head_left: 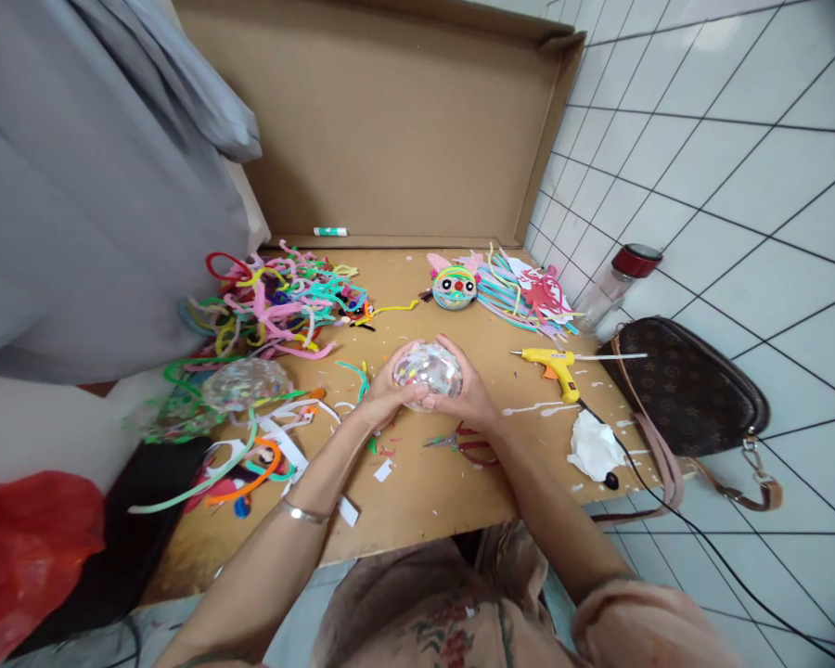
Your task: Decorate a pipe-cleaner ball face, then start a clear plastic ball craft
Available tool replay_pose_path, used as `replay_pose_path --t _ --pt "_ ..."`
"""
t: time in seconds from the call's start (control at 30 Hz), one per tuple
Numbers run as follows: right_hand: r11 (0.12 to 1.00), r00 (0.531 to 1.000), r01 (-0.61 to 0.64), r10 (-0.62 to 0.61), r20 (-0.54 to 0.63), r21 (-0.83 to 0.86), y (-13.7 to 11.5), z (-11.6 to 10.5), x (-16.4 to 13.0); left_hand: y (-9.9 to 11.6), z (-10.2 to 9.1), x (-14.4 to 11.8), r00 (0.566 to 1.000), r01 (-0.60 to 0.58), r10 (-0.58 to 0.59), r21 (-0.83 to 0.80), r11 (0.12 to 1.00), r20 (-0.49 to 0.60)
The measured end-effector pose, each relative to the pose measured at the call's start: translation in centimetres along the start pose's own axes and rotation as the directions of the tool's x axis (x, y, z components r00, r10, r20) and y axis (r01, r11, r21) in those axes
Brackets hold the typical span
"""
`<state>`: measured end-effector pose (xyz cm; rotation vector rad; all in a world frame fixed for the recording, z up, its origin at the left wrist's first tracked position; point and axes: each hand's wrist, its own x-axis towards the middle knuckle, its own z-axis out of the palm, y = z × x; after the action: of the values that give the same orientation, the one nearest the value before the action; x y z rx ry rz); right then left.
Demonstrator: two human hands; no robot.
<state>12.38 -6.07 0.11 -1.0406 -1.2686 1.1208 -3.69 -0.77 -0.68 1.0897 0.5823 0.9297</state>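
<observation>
Both my hands cup a clear plastic ball [428, 371] filled with coloured confetti, just above the cardboard work surface [424, 492]. My left hand [382, 394] wraps its left side, my right hand [465, 390] its right side. Red-handled scissors [463, 443] lie on the cardboard right under my right wrist. A second clear confetti ball [247, 383] rests to the left, among green pipe cleaners. A finished decorated ball with eyes and pink ears [454, 286] sits farther back.
A tangle of coloured pipe cleaners [285, 301] fills the back left. A yellow glue gun [557, 366], a crumpled tissue [595, 447], a brown handbag [682, 390] and a red-capped bottle [616, 283] lie at the right. A red bag [28, 547] sits front left.
</observation>
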Motion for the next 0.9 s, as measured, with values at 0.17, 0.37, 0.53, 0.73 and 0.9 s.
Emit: replay_pose_path --t 0.17,0.37,0.53,0.73,0.9 --pt "1.0 0.999 -0.007 0.006 0.034 0.027 0.32 -0.33 0.14 0.08 0.15 -0.03 1.0 -0.017 0.017 0.013 1.0 -0.018" --pt "0.999 0.999 -0.003 0.001 0.041 0.045 0.63 -0.44 0.36 0.1 0.23 -0.11 1.0 -0.01 0.01 0.008 1.0 -0.028" --pt "0.999 0.999 -0.028 0.027 0.027 0.034 0.3 -0.15 0.16 0.22 0.3 -0.2 1.0 -0.01 0.01 0.007 1.0 -0.026" --pt "1.0 1.0 -0.025 0.025 0.001 0.012 0.12 -0.07 0.02 0.19 0.3 -0.21 1.0 -0.004 0.005 0.002 1.0 -0.029" --pt "1.0 1.0 -0.028 0.028 0.0 0.013 -0.07 -0.01 0.09 0.03 0.21 -0.16 1.0 -0.006 0.006 -0.009 1.0 -0.03"
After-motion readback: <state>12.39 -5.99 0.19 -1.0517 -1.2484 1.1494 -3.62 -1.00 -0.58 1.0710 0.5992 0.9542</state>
